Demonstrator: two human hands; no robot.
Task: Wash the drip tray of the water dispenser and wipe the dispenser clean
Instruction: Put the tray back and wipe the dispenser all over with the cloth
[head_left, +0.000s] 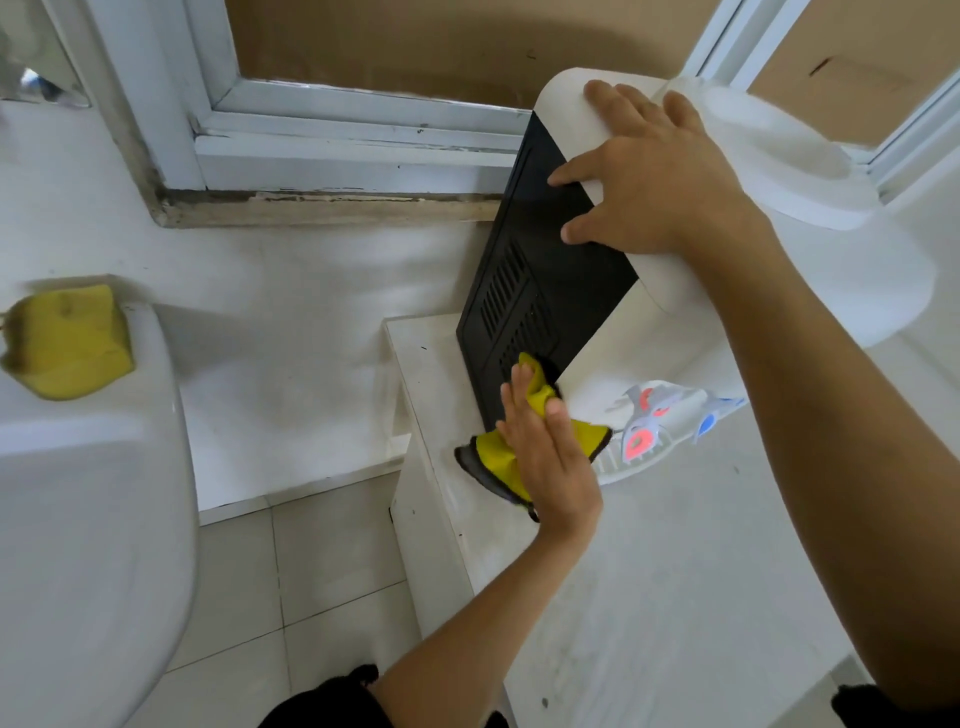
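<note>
Single head view, looking steeply down, close above dispenser (597, 234) and counter (675, 571)

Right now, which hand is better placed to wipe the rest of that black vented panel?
The left hand: it already presses the yellow cloth against the black panel near its bottom. The right hand is busy steadying the dispenser at the top.
</note>
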